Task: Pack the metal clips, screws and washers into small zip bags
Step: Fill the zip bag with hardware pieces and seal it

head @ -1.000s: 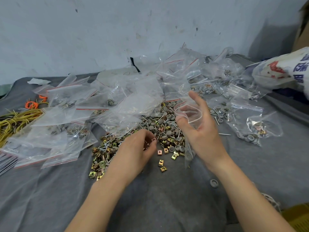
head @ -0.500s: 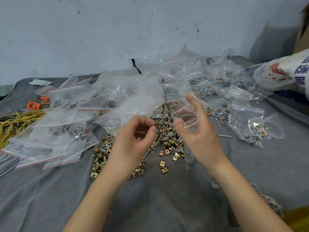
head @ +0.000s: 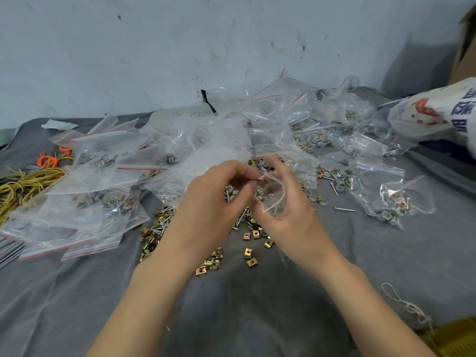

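My right hand point(head: 288, 210) holds a small clear zip bag point(head: 273, 194) with its mouth held wide. My left hand point(head: 216, 202) pinches a small metal clip point(head: 260, 179) at the bag's mouth. Below both hands a loose pile of brass-coloured metal clips point(head: 216, 256), screws point(head: 240, 221) and grey washers point(head: 314, 198) lies on the grey cloth point(head: 231, 318). Part of the pile is hidden behind my hands.
Many clear zip bags with red strips point(head: 103, 161) spread across the left and back, some filled. More filled bags point(head: 386, 202) lie at the right. Yellow and orange wire ties point(head: 23, 181) sit far left. A printed sack point(head: 438, 112) lies at the right edge.
My left hand rose from the pile with a clip and moved right to the bag's mouth. My right hand kept the bag up and open.
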`<state>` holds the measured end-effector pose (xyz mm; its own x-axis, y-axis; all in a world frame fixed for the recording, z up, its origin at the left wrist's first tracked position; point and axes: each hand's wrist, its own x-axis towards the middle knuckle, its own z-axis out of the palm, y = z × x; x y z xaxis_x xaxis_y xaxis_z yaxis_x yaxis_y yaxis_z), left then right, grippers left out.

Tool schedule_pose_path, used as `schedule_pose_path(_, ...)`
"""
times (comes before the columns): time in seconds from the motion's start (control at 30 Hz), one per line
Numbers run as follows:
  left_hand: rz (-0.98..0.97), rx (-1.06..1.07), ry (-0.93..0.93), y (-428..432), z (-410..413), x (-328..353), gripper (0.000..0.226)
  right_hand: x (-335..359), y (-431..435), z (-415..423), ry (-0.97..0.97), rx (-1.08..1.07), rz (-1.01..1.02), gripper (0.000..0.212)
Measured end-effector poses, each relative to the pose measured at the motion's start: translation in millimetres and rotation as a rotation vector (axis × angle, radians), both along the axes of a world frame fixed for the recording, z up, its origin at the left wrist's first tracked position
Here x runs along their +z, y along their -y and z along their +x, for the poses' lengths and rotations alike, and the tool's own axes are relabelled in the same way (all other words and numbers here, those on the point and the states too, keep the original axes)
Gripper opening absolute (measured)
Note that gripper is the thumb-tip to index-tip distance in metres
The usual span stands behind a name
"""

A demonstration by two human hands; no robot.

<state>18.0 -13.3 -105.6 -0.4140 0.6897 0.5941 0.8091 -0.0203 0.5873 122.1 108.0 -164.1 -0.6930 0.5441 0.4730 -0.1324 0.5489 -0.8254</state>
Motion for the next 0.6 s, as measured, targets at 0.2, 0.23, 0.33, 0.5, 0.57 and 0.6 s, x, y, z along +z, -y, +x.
schedule_pose_path(0.2, 0.036, 0.042, 0.03, 1.7, -6.7, -2.8, 0.017, 0.7, -3.7, 0.7, -0.009, -0.003, -0.022, 0.071)
schedule_pose_path(0.23, 0.038, 0.059, 0.056, 3.0, -9.1, -4.9, 0.017, 0.6, -4.7, 1.0, -0.014, -0.009, -0.024, 0.07)
schedule_pose_path(0.33, -0.061, 0.093, 0.143, 4.8, -15.8, -17.7, 0.017, 2.0, -8.2, 2.1, -0.042, -0.039, -0.055, 0.066)
schedule_pose_path(0.5, -0.454, 0.093, 0.071, 6.9, -17.0, -48.6, 0.021, 6.7, -16.8, 4.9, -0.13, -0.059, -0.173, 0.067)
schedule_pose_path(0.57, -0.561, 0.076, -0.029, 5.1, -14.9, -56.9, 0.023, 8.9, -19.5, 7.1, -0.146, -0.073, -0.204, 0.064)
schedule_pose_path(0.6, -0.61, 0.073, -0.098, 3.3, -13.8, -59.6, 0.024, 9.8, -20.4, 8.7, -0.147, -0.079, -0.215, 0.063)
